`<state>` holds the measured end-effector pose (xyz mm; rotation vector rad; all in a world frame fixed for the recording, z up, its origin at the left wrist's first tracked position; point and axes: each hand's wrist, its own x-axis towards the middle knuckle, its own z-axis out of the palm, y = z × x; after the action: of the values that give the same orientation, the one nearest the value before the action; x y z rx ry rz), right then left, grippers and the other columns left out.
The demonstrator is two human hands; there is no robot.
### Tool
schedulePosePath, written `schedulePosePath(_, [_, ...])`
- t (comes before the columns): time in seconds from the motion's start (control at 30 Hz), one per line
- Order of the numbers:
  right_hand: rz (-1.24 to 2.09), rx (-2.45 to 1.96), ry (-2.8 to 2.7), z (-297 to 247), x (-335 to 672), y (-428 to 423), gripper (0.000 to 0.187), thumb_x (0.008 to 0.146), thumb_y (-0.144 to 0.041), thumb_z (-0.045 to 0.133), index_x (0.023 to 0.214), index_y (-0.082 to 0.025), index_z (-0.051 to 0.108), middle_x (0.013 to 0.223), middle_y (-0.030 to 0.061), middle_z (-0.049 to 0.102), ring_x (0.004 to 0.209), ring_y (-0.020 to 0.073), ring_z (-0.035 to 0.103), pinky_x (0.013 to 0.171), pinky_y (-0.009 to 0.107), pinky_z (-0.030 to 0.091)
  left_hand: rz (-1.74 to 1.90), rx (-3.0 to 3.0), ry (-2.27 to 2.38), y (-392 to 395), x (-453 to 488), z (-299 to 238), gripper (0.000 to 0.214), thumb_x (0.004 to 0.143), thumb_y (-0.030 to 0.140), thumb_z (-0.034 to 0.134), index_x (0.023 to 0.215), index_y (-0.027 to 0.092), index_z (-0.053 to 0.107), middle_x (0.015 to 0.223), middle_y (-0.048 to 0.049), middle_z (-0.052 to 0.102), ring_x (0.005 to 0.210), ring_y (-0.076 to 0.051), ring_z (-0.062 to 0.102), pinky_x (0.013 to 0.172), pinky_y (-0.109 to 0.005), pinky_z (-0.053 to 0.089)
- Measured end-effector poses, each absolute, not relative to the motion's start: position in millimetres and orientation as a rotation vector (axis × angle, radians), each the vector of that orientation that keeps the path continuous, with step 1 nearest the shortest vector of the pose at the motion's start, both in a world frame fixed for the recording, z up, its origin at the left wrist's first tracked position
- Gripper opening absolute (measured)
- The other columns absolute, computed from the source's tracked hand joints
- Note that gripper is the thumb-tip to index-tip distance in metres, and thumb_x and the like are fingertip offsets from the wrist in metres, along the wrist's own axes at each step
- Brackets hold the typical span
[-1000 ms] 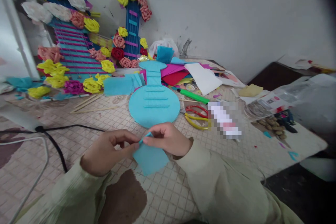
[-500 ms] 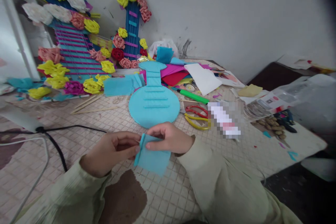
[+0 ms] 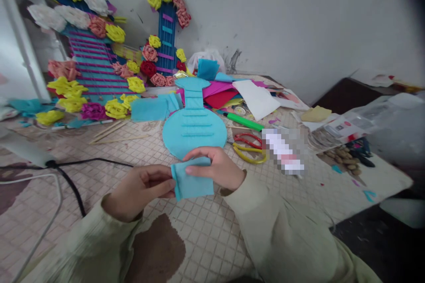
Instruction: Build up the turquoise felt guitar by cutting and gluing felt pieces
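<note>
A small sheet of light blue crepe paper (image 3: 195, 185) is held between both hands above the table, its left edge rolled into a narrow tube. My left hand (image 3: 141, 188) pinches that rolled edge between thumb and fingers. From the right, my right hand (image 3: 217, 168) grips the upper part of the sheet, thumb in front and fingers behind. Just beyond the hands lies a blue guitar-shaped piece (image 3: 194, 137) with a round body, a neck and several raised strips across it. The fingers of my right hand overlap its lower edge in view.
Red-and-yellow-handled scissors (image 3: 250, 154) and a green glue gun or cutter-like tool (image 3: 245, 121) lie right of the guitar shape. Flower-trimmed paper guitars (image 3: 168, 40) lean on the wall. Thin sticks (image 3: 109, 132), a black cable (image 3: 71, 185), coloured paper (image 3: 222, 97) and a plastic bottle (image 3: 345, 126) surround the workspace.
The blue crepe paper has turned so its rolled edge stands more upright and its lower edge lies nearly level. My right hand has risen slightly; my left still pinches the roll.
</note>
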<state>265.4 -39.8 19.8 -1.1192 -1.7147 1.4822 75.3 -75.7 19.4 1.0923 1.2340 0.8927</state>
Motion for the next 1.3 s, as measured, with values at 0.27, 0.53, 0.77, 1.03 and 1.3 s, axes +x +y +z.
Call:
schedulePosePath(0.27, [1.266,-1.111,-1.636,28,276,-30,0.025,0.077,-0.037,0.06,0.086,-0.015,0.065,0.068,0.0009,0.062,0.057,0.0102,0.053,0.055,0.022,0.042,0.917,1.119,1.304,-75,77,17,0.019,0.051,0.034,0.076,0.062,0.02,0.068,0.061,-0.0021,0.068,0.056,-0.018,0.063,0.055,-0.03,0.054])
schedulePosePath(0.53, [0.342,-1.609,-1.734,15,369,-17,0.021,0.081,-0.02,0.051,0.096,-0.015,0.065,0.093,0.0093,0.067,0.085,0.0206,0.062,0.078,0.033,0.047,1.082,1.111,1.295,-70,73,15,0.023,0.049,0.036,0.079,0.061,0.02,0.068,0.049,0.0017,0.062,0.04,-0.008,0.047,0.039,-0.02,0.038])
schedulePosePath(0.77, [0.359,-1.892,-2.135,-5,391,-8,0.049,0.071,-0.023,0.065,0.119,-0.019,0.058,0.12,0.0098,0.057,0.11,0.0242,0.052,0.093,0.032,0.04,1.146,0.933,1.23,-60,70,14,0.033,0.038,0.034,0.084,0.06,0.017,0.067,0.05,-0.0009,0.065,0.042,-0.01,0.052,0.037,-0.018,0.034])
schedulePosePath(1.03, [0.354,-2.004,-2.145,7,383,-8,0.03,0.069,-0.027,0.07,0.095,-0.013,0.067,0.097,0.0128,0.066,0.093,0.0252,0.06,0.079,0.03,0.043,1.295,0.95,1.215,-56,70,20,0.033,0.039,0.035,0.084,0.06,0.017,0.065,0.054,-0.0019,0.065,0.057,-0.018,0.064,0.04,-0.02,0.038])
schedulePosePath(1.3, [0.264,-2.041,-2.049,42,398,-48,0.029,0.075,-0.021,0.061,0.102,-0.01,0.06,0.096,0.0146,0.065,0.093,0.0252,0.06,0.078,0.03,0.043,1.403,0.954,1.141,-50,67,51,0.028,0.04,0.029,0.082,0.059,0.017,0.064,0.056,-0.0001,0.064,0.055,-0.014,0.06,0.042,-0.019,0.039])
